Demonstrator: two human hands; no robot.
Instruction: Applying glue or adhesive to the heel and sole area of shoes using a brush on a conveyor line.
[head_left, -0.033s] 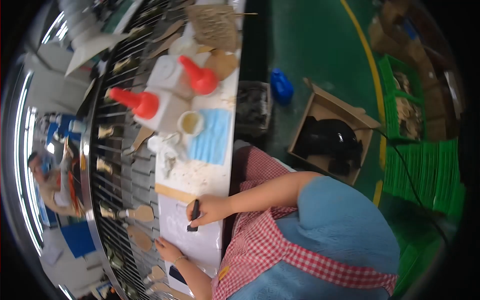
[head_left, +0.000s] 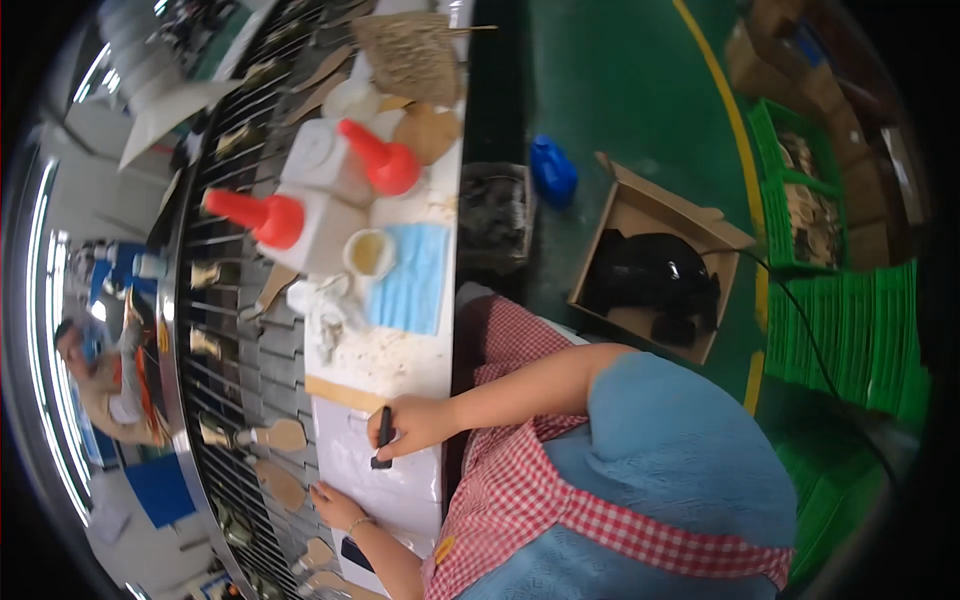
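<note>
The right hand (head_left: 412, 425) grips a black stick-like tool (head_left: 385, 428), possibly a marker, upright over the pale sheet (head_left: 410, 490) on the desk (head_left: 395, 352). The left hand (head_left: 340, 508), loosely spread, rests at the sheet's eight o'clock edge, presumably steadying it; a wooden strip (head_left: 345, 391) borders twelve o'clock, perhaps as a stop.

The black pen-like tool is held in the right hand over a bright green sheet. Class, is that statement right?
Not quite: the sheet is pale, nearly white, not bright green, as the head view shows. The black pen-like tool is held in the right hand over it.
</note>
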